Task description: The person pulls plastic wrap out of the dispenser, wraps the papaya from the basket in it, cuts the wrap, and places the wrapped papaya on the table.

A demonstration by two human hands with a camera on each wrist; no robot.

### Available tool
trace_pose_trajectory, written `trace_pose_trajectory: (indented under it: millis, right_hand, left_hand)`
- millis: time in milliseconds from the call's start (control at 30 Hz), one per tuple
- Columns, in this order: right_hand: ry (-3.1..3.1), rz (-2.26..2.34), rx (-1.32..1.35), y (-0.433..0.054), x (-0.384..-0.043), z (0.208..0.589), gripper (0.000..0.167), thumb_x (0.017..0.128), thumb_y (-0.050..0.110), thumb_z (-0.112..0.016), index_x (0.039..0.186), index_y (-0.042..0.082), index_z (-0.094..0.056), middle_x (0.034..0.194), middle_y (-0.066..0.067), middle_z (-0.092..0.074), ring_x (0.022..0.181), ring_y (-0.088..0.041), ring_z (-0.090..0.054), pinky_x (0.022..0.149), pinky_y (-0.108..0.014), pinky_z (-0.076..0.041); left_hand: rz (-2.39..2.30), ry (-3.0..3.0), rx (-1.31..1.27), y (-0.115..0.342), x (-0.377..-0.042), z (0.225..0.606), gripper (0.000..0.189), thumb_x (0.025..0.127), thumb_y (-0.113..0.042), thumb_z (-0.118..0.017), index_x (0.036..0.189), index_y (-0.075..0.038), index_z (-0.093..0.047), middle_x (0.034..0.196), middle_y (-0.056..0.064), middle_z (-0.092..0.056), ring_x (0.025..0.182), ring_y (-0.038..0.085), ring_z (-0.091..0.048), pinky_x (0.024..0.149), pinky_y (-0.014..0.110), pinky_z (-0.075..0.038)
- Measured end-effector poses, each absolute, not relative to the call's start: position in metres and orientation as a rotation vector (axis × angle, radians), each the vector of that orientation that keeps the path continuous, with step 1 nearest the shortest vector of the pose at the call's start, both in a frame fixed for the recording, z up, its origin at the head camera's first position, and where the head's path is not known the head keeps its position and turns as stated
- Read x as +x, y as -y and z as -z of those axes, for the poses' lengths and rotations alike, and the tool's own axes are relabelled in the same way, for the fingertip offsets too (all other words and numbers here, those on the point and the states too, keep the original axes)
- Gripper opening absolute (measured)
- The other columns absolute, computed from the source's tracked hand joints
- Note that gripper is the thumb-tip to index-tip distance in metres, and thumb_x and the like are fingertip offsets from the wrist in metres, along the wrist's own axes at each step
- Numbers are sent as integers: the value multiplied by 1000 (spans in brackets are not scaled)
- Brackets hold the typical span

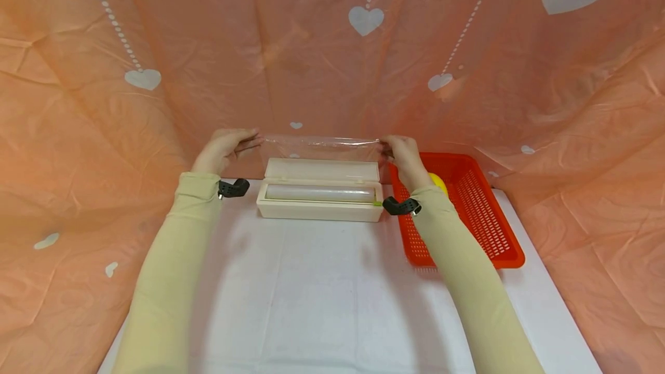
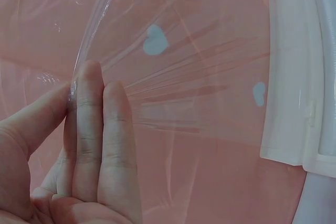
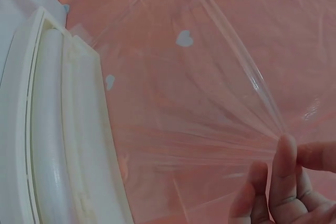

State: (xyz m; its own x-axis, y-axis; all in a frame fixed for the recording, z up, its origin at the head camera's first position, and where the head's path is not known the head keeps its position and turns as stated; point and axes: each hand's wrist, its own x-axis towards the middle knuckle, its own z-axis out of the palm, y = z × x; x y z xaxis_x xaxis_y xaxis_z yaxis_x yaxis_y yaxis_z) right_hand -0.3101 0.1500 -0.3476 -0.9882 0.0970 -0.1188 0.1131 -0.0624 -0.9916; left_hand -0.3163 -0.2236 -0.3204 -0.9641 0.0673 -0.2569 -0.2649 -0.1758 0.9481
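Clear film (image 1: pixel 322 143): it is stretched between the two hands, above and behind the white box (image 1: pixel 319 210); its upper edge is a shiny, nearly straight line in the head view.
Left hand (image 1: pixel 228 146): it pinches one end of the film's edge with the thumb and fingertips; two fingers stand almost straight, side by side, and folds spread from them.
Right hand (image 1: pixel 406 154): it pinches the other end of the edge between thumb and fingers; here also thin folds run from the fingertips toward the box.
Box: it rests at the far part of the white surface (image 1: pixel 312 281), between the two forearms, with its long side facing the person.
Lid (image 1: pixel 322 169): it is raised at the back side of the box.
Roll (image 1: pixel 319 193): pale and shiny, it lies lengthwise inside the box.
Green piece (image 1: pixel 377 204): small, at the right end of the box's front rim.
Red basket (image 1: pixel 480 206): it stands to the right of the box, partly under the right forearm.
Yellow thing (image 1: pixel 439 182): it is inside the basket, mostly hidden by the arm, so I cannot tell what it is.
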Motion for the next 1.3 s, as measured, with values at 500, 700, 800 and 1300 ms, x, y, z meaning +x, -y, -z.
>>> trace_pose_trajectory:
  millis: [500,700,800,1300]
  right_hand:
    - [-2127,2311,243,-152,-314,331,18,96,15,-54,93,2,-65,76,-3,-64,82,-22,-58,92,-37,-47]
    - [-2155,2277,231,-153,-312,326,19,97,17,-53,96,2,-64,80,-5,-63,90,-28,-55,94,-39,-45]
    - [-2158,2285,234,-153,-311,323,19,97,16,-52,93,2,-65,77,-5,-64,88,-28,-56,92,-39,-46]
    - [-2144,2312,206,-154,-314,309,22,96,16,-53,83,5,-67,72,-4,-63,84,-27,-59,94,-38,-47]
  left_hand:
    - [-2299,-1821,-172,223,-312,305,13,92,-9,-64,102,-7,-73,89,6,-73,90,16,-69,103,37,-39]
    - [-2272,-1871,-137,222,-312,297,10,92,-8,-64,99,-8,-71,90,5,-72,89,14,-69,97,34,-46]
    - [-2257,-1889,-124,222,-312,295,26,92,-9,-63,118,-5,-66,92,5,-72,90,14,-69,92,31,-49]
    - [-2346,-1787,-112,223,-311,284,12,92,-6,-63,98,-7,-73,92,8,-72,90,16,-69,102,37,-41]
